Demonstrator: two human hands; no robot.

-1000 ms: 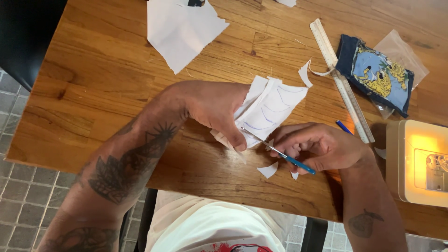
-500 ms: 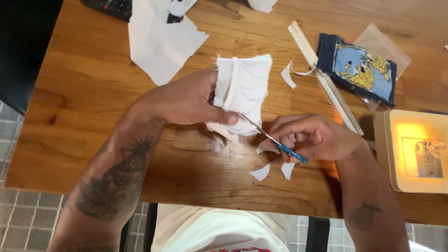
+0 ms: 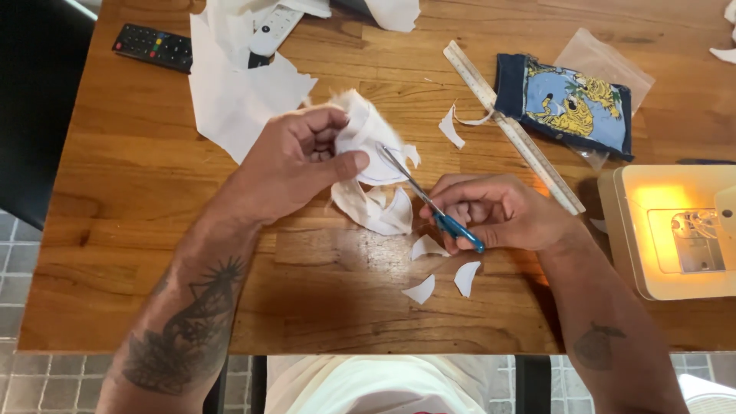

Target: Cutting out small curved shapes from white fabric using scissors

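My left hand (image 3: 295, 161) pinches a piece of white fabric (image 3: 366, 130) above the wooden table (image 3: 138, 230), with a cut strip drooping from it toward the table. My right hand (image 3: 498, 211) grips small blue-handled scissors (image 3: 429, 203); their blades point up-left and meet the fabric's edge just below my left thumb. Three small white offcuts (image 3: 441, 276) lie on the wood just in front of my right hand.
A larger white fabric sheet (image 3: 238, 92) lies at the back left with two remotes (image 3: 153, 47). A ruler (image 3: 514, 126), a blue patterned pouch (image 3: 567, 103) on a clear plastic bag, and a lit sewing machine base (image 3: 675, 230) sit on the right.
My left hand has lifted and bunched the white fabric off the table. The scissors have moved up to its edge. More offcuts lie by my right hand.
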